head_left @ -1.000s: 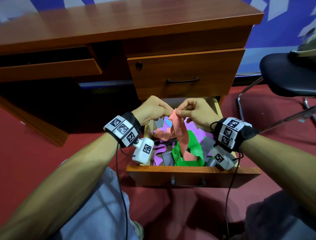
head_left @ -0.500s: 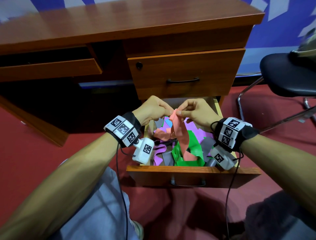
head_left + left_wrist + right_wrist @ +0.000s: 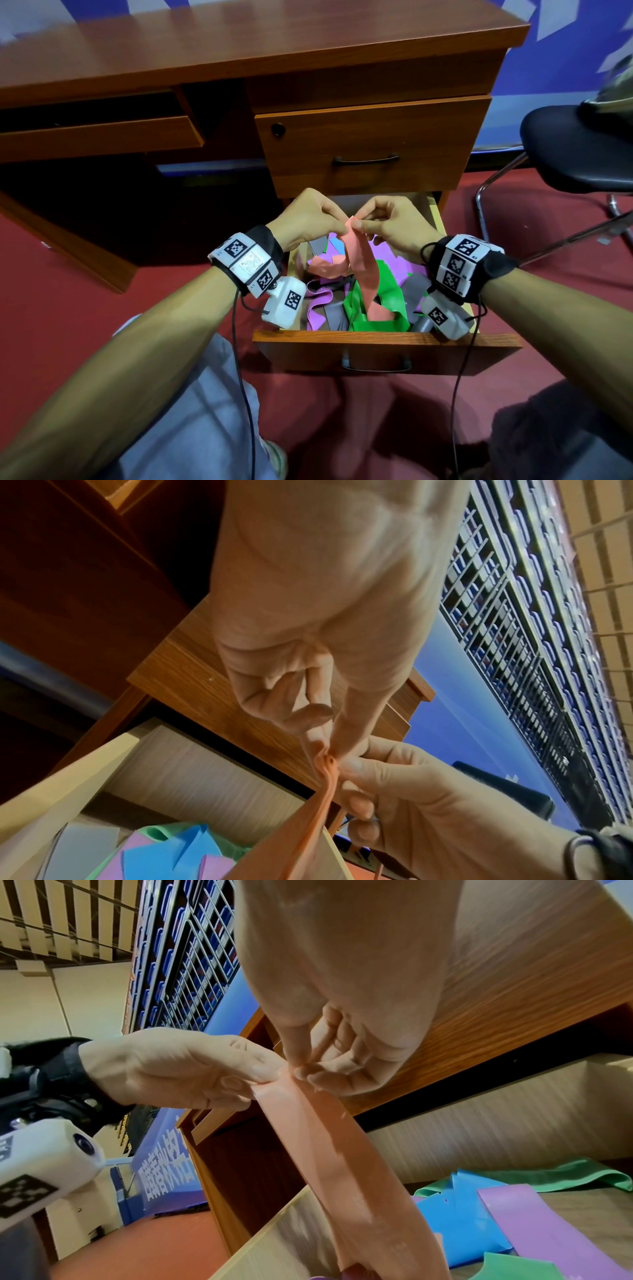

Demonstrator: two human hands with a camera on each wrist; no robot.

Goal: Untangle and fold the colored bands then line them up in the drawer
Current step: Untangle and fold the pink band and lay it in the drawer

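Observation:
A salmon-orange band (image 3: 359, 263) hangs down into the open bottom drawer (image 3: 387, 349), with its top end held above the drawer. My left hand (image 3: 337, 222) and right hand (image 3: 364, 221) pinch that top end side by side, fingertips nearly touching. In the left wrist view the left hand (image 3: 322, 745) pinches the bunched end of the orange band (image 3: 308, 818). The right wrist view shows my right hand (image 3: 298, 1069) nipping the orange band (image 3: 335, 1150) by its upper edge. A green band (image 3: 376, 305), a purple band (image 3: 318, 305), a blue band (image 3: 462, 1218) and grey pieces (image 3: 334, 315) lie tangled in the drawer.
The shut upper drawer (image 3: 370, 144) of the wooden desk (image 3: 239, 44) stands just behind my hands. A black chair (image 3: 575, 150) is at the right, on red carpet (image 3: 51, 291). My knees are below the drawer front.
Almost nothing: both hands stay at the orange band's top end, the fingers only shifting slightly on it.

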